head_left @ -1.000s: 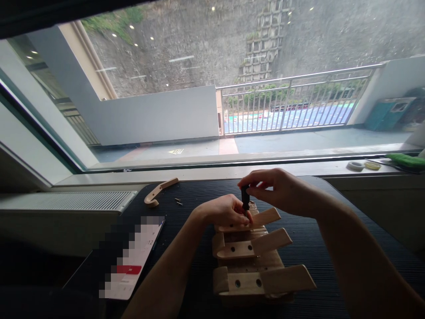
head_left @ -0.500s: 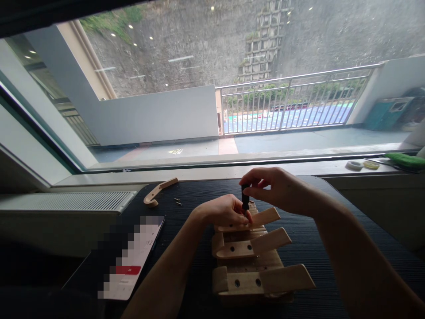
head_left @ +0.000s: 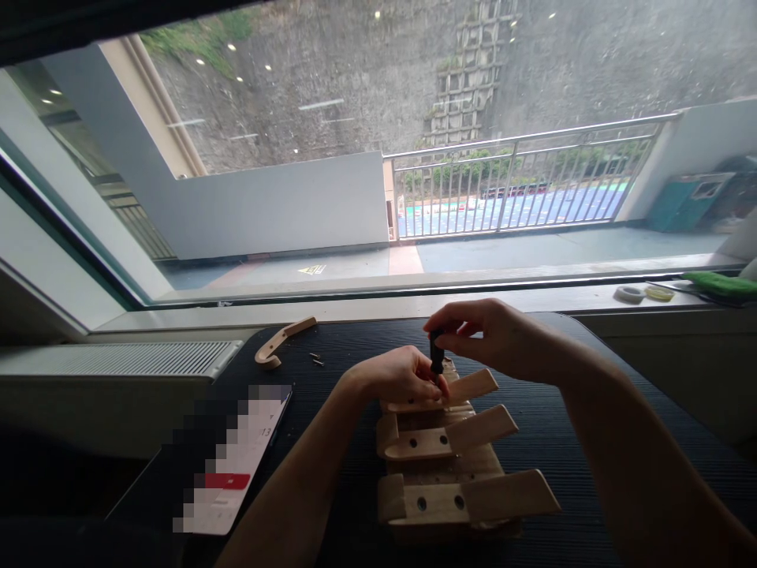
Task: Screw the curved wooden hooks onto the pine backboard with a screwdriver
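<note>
Upright over the farthest wooden hook stands a black-handled screwdriver. My right hand pinches the top of its handle between thumb and fingers. Low down by the screwdriver's tip, my left hand is closed, its fingertips pressed at the hook; what they pinch is hidden. Two more curved wooden hooks, the middle one and the nearest one, lie across the wooden board. Dark screw heads or holes show in both.
A loose wooden hook and a few screws lie at the table's back left. A phone rests at the left. Tape rolls and a green item sit on the windowsill.
My right hand has shifted very slightly at the screwdriver's handle. The left hand, the hooks and the board stay in place.
</note>
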The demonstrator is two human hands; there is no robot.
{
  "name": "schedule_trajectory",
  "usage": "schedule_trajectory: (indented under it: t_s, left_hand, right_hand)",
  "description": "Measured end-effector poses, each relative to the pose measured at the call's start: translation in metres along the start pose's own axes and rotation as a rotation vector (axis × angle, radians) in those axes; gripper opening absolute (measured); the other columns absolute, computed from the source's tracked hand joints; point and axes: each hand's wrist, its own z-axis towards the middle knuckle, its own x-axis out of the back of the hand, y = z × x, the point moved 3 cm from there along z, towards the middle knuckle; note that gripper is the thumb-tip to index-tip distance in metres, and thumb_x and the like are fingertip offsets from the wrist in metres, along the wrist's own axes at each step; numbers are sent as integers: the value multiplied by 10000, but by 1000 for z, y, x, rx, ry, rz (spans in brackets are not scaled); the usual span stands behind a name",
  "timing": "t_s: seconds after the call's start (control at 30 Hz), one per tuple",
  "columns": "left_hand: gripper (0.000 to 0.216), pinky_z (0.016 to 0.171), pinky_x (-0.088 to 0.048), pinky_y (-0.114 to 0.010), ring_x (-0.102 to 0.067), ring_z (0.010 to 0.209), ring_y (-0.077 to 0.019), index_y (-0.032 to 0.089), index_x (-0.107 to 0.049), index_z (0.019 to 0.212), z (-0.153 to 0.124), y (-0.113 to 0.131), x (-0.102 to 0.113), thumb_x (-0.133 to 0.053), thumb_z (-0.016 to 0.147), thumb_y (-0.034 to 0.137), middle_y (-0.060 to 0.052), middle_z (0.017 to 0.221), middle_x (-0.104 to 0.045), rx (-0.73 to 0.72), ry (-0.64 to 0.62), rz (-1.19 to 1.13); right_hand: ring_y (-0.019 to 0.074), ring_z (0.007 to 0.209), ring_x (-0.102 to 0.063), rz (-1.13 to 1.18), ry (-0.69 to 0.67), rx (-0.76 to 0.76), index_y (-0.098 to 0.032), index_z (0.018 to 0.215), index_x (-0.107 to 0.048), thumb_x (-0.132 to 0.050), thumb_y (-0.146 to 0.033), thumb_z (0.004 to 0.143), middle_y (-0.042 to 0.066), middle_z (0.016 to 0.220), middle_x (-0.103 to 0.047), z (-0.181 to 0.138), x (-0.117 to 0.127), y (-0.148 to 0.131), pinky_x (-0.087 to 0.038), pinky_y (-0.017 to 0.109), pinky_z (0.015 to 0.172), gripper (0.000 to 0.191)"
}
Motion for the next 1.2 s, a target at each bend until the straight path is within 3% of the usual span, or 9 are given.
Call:
schedule_trajectory:
  t_s: [0.3, 0.47, 0.67, 1.0, 1.2]
  left_hand:
    - [217, 626, -415, -204, -560, 697, -123, 131, -684, 889, 0, 3, 0, -591, 713, 217, -18, 768, -645, -12, 22, 24]
    - [212, 643, -420, -215, -563, 705, -127, 136, -679, 894, 1, 1, 0, -575, 729, 219, -19, 774, -647, -34, 26, 51]
    - [236, 656, -432, -229, -568, 747, -139, 164, -641, 920, 0, 2, 3, -618, 706, 264, -11, 827, -635, -10, 65, 82]
    - [195, 555, -390, -215, -522, 617, -104, 153, -582, 781, -3, 4, 4, -611, 726, 337, 22, 695, -578, 36, 98, 36]
    - [154, 552, -393, -215, -526, 596, -101, 149, -575, 748, -4, 6, 3, -614, 724, 297, 26, 658, -580, 19, 147, 44]
  right_hand:
    - [133, 702, -598, -88, 41, -22, -220, 920, -664, -594, -367, 785, -1, 814, -669, 0, 2, 1, -483, 247, 617, 212]
    - [149, 791, -622, 16, -7, 12, -227, 1045, -667, -525, -280, 823, 11, 948, -681, 1, -1, 2, -498, 246, 678, 269]
    - [150, 829, -631, 63, -47, 15, -229, 1042, -677, -520, -267, 833, 0, 934, -689, 0, -2, -1, -501, 240, 718, 263]
    - [139, 802, -628, -2, -16, 30, -215, 1002, -675, -515, -263, 843, 1, 882, -687, 2, -3, -7, -493, 239, 701, 230]
    - [138, 849, -621, -19, -14, 75, -234, 1060, -659, -542, -230, 819, 0, 962, -678, 5, -8, -2, -496, 240, 746, 268]
